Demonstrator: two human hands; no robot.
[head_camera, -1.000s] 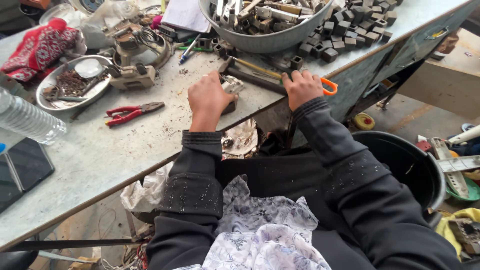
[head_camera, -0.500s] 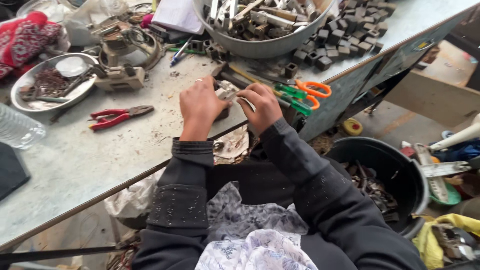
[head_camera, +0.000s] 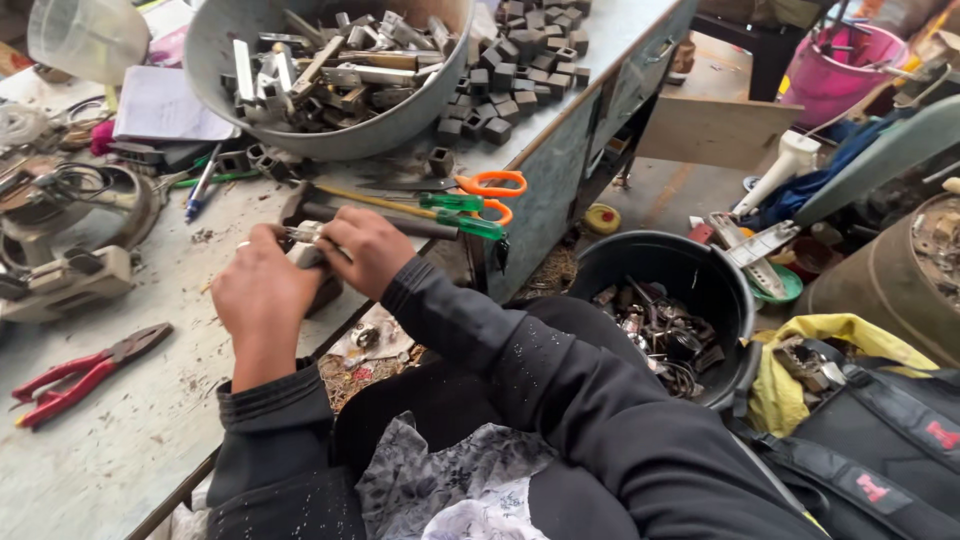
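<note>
Both hands meet at the near edge of the workbench (head_camera: 130, 440), closed round a small grey metal part (head_camera: 303, 247) that sits between them, just above the bench top. The left hand (head_camera: 262, 290) curls over it from the near side, fingers bent tight, and the right hand (head_camera: 362, 248) pinches its far end with the fingertips drawn together; most of the part is hidden under the fingers, so its shape is hard to tell. Just beyond the hands lies a long dark tool (head_camera: 375, 218) with a brass-coloured rod beside it, and past that a pair of orange-handled scissors (head_camera: 490, 190) next to a green-handled tool (head_camera: 462, 212). A big grey metal bowl (head_camera: 215, 60) heaped with metal offcuts stands further back, with small dark square blocks (head_camera: 520, 50) scattered beside it. Red-handled pliers (head_camera: 80, 372) lie well off to the left on the bench, near a worn grey machine housing (head_camera: 65, 285). On the floor to the right stands a black bucket (head_camera: 620, 265) holding scrap metal pieces, close beside the person's knee.
</note>
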